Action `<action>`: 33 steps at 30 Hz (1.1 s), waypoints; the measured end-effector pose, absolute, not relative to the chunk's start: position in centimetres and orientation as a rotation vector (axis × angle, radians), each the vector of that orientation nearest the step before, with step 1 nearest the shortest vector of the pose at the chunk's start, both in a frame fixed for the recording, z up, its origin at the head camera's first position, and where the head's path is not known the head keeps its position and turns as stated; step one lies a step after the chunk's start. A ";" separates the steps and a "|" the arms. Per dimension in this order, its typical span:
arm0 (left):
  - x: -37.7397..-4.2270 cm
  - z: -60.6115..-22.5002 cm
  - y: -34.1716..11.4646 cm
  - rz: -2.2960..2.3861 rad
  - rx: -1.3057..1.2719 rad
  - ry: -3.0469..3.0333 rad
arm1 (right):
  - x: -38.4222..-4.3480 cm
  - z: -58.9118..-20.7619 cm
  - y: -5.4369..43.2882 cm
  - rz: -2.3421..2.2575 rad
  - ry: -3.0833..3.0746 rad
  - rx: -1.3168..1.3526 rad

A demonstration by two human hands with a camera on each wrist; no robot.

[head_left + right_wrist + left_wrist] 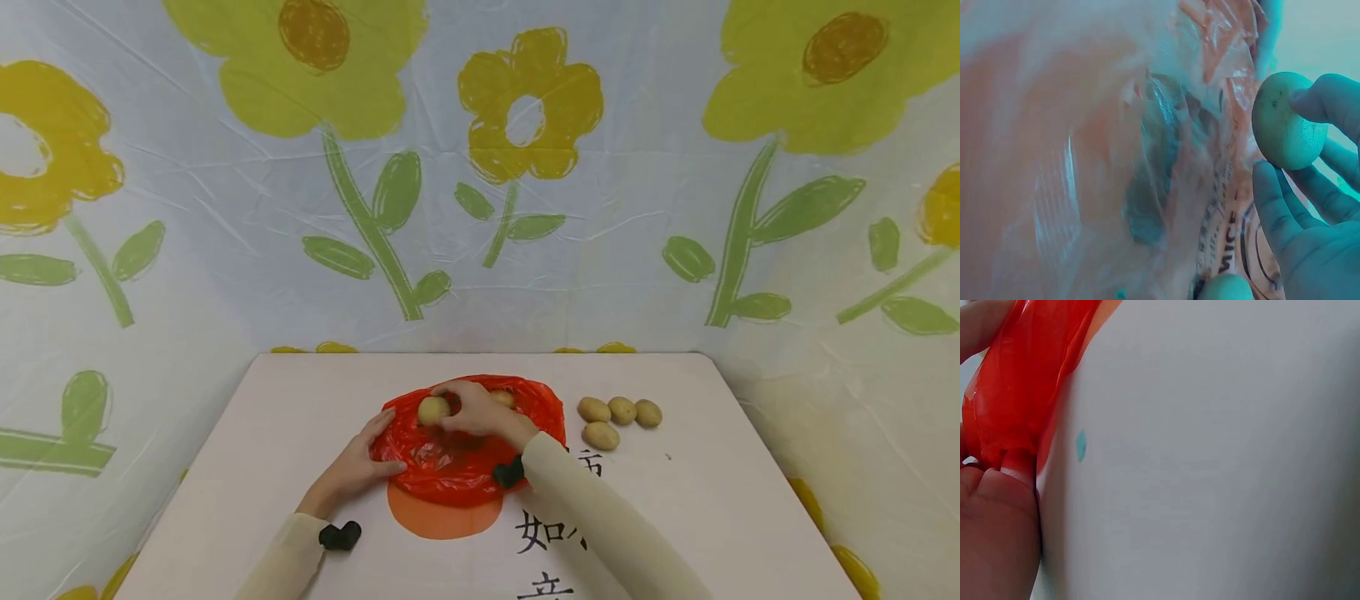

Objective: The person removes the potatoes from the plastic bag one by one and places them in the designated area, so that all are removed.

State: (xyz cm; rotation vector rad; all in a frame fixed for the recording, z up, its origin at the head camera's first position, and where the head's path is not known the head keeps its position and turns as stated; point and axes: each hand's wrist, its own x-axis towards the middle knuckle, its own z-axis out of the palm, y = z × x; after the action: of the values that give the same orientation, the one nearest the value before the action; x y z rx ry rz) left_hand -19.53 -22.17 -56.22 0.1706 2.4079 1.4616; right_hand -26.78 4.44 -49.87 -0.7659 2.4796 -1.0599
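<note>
A red plastic bag [450,479] lies spread on the table with its opening facing up. My right hand [483,412] is over the bag's opening and pinches a potato [432,411] between thumb and fingers; the right wrist view shows this potato [1279,125] from the side. Another potato [502,398] is inside the bag, partly hidden behind the right hand. At the bag's left side my left hand [360,465] grips its edge, thumb toward the near side. Red film [1016,394] shows between that hand's fingers in the left wrist view.
Several potatoes [622,410] sit in a cluster on the white table [300,392], right of the bag. An orange printed circle [442,521] and black characters [540,529] mark the tabletop. A flower-patterned cloth [600,275] hangs around the table's back and sides.
</note>
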 end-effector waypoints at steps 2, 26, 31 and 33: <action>-19.5 -56.2 -22.2 1.467 0.160 2.408 | -26.8 -49.6 4.7 -1.070 2.484 -0.768; -19.3 -55.7 -21.9 1.469 0.110 2.403 | -26.8 -47.8 8.5 -1.353 2.471 -0.714; -19.3 -55.7 -21.9 1.470 0.111 2.405 | -26.7 -47.7 9.2 -1.362 2.485 -0.728; -19.4 -55.8 -21.9 1.463 0.117 2.410 | -26.6 -47.6 9.5 -1.369 2.488 -0.732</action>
State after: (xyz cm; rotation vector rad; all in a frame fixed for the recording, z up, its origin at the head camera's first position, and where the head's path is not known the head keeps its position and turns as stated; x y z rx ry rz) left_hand -19.35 -21.91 -55.79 0.1174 2.4096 1.4632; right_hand -26.65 9.53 -47.59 -0.7324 2.4882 -1.3694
